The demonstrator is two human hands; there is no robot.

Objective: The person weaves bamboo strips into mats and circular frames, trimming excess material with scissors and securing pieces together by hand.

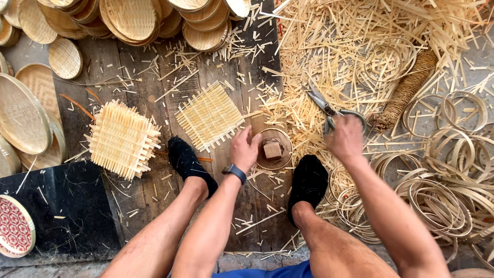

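My left hand [244,148] rests on the rim of a small round bamboo tray [280,138] that has a small wooden block [272,150] sitting in it. My right hand [346,138] grips the handles of large metal scissors [321,103], which lie on a heap of bamboo strips [360,46]. A single woven bamboo mat [209,116] lies just left of the tray. My feet in black socks sit either side of the tray.
A stack of woven mats [122,139] lies at left. Finished round trays [128,18] pile along the top and left edge [20,116]. Bamboo hoops [442,201] lie at right, with a coil of twine [406,90] beside them. A black sheet [67,206] covers the lower left.
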